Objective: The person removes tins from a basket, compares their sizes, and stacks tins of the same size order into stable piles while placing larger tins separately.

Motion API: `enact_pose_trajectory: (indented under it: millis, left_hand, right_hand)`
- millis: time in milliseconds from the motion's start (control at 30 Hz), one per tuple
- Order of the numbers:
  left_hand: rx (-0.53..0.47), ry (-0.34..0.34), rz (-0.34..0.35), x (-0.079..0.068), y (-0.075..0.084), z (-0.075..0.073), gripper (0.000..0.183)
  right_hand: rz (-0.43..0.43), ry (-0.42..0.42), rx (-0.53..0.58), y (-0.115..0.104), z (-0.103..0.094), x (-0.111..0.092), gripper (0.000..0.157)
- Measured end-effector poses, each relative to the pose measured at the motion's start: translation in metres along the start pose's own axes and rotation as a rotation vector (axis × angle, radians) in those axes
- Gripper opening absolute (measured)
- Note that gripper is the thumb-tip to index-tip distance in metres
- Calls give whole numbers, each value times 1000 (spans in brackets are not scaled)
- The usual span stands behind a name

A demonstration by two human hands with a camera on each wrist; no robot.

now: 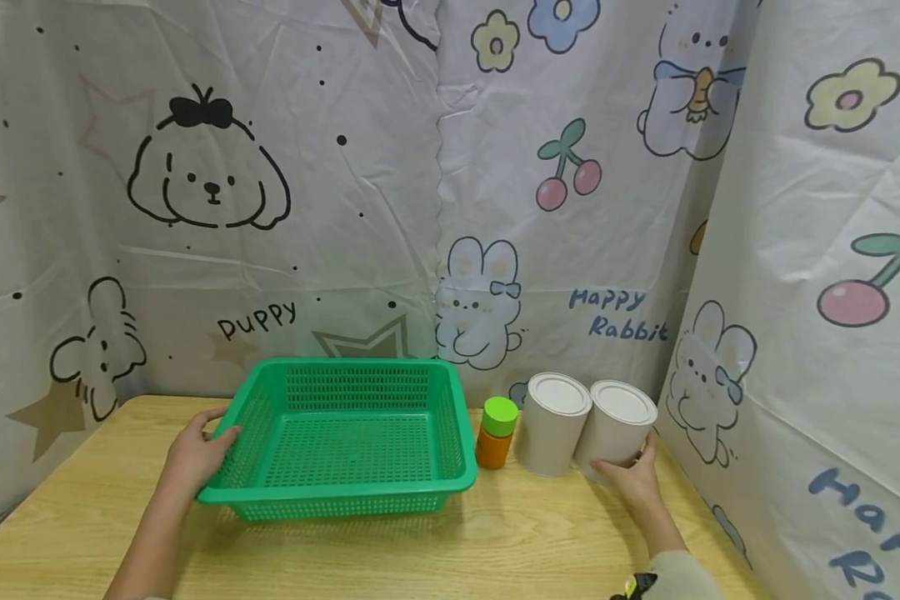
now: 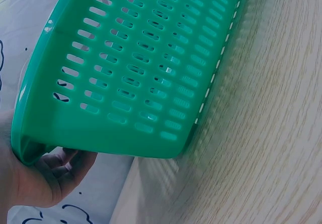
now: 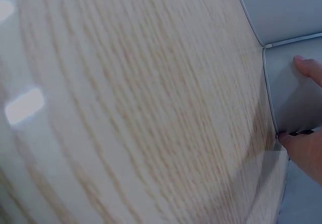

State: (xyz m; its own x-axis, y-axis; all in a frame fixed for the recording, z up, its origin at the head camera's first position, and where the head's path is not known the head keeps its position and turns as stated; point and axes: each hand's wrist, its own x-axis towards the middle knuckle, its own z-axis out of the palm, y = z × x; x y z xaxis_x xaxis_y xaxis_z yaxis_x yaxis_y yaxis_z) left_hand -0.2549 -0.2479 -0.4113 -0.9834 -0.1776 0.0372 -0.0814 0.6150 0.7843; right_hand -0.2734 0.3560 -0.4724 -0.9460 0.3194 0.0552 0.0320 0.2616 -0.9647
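Observation:
A green plastic basket (image 1: 337, 493) with slotted sides stands on the left half of the table, its inside bare. My left hand (image 1: 198, 454) grips its left rim; in the left wrist view the thumb side is at the rim and curled fingers (image 2: 75, 171) show below the rim's edge. On the right, my right hand (image 1: 636, 477) holds the lower part of a white can (image 1: 611, 435) with a lid, thumb on the front and fingers round the right side. The right wrist view shows this can (image 3: 289, 93) from low down, near the tabletop.
A second white can (image 1: 551, 437) stands directly left of the held one. Between it and the basket is an orange bottle with a green cap (image 1: 500, 417). Printed curtains (image 1: 360, 275) hang behind and along the right side of the wooden table (image 1: 495, 542).

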Motion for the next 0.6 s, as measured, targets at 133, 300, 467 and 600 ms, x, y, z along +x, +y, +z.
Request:
enact_pose_trajectory:
  millis: [133,300,467,600]
  left_hand:
    - [0,-10,-8,0,-1,1,63]
    - [0,-21,-11,2,1,1,64]
    - [-1,-17,-6,4,2,1,64]
    - [-12,-23,-3,5,2,3,64]
  right_hand:
    - [8,0,-5,0,-1,-1,122]
    - [42,-22,-40,-1,-8,-2,126]
    - [98,-70,-101,-5,-21,-8,125]
    - [128,-108,-150,-7,-32,-16,122]
